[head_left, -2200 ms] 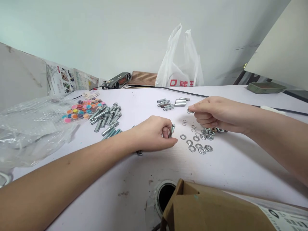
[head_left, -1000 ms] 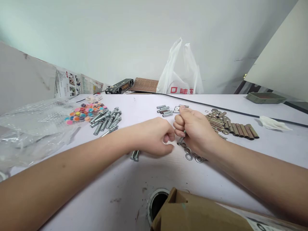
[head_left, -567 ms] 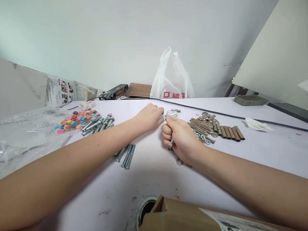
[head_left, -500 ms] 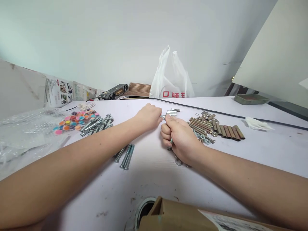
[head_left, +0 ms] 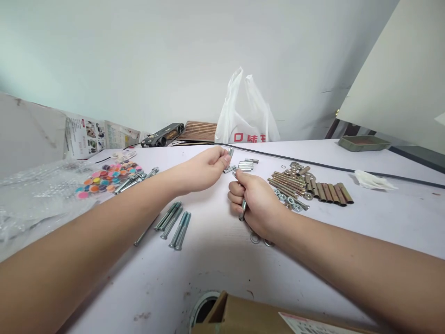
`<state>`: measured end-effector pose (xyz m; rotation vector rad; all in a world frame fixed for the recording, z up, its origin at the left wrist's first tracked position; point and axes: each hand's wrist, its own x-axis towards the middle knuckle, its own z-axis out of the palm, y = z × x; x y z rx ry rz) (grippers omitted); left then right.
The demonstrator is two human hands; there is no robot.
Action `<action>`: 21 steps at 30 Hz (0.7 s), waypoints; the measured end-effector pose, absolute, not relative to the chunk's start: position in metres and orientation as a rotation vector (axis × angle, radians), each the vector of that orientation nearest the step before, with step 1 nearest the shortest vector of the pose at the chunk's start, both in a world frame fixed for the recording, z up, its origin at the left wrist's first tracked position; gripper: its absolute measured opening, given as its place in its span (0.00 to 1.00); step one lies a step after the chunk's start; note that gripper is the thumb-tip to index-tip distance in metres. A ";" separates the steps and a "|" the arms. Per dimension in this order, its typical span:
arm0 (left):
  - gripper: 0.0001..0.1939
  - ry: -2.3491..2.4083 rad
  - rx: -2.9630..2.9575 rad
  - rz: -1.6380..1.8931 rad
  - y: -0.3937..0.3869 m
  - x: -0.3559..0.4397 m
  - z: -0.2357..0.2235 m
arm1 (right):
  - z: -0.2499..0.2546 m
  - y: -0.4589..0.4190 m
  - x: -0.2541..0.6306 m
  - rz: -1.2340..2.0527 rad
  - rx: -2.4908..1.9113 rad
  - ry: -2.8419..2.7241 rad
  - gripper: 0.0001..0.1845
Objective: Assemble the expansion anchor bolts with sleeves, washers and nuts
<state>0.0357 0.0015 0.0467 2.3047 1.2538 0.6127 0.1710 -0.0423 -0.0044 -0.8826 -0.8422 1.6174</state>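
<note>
the left hand (head_left: 210,167) is narrowed to a pinch, thumb and fingers closed on a short silver sleeve (head_left: 230,152) that pokes past the fingertips toward one o'clock; the right hand (head_left: 255,197), at about four o'clock from it, is curled into a fist around a silver bolt (head_left: 243,209), its flared end showing below the fingers, and what looks like a washer (head_left: 234,172) sits at the thumb tip, too small to be sure. the right hand seems to manage two pieces at once, so easing the curled fingers to work the thumb could let the bolt slide out. between the hands lies a loose sleeve (head_left: 230,169), with a row of silver sleeves (head_left: 246,165) beyond; a brushing knuckle could scatter them. at six o'clock, flat washers (head_left: 268,243) are half hidden under the right hand, where its wrist could sweep them aside. spare bolts (head_left: 180,231) lie at eight o'clock, brass-toned rods (head_left: 288,183) and tubes (head_left: 332,193) at two to three, coloured caps (head_left: 107,176) at nine. toward seven, a rimmed hole (head_left: 206,307) beside the cardboard box (head_left: 257,315) could swallow anything that rolls.
</note>
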 end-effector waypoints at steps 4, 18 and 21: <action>0.11 0.964 2.029 0.858 -0.041 0.039 0.034 | -0.007 -0.041 0.170 1.607 -0.852 -0.857 0.12; 0.07 0.968 2.188 0.709 -0.057 0.043 0.020 | -0.014 -0.038 0.168 1.601 -0.887 -0.814 0.07; 0.06 0.992 2.349 0.704 -0.057 0.043 0.018 | -0.010 -0.039 0.169 1.586 -0.896 -0.789 0.08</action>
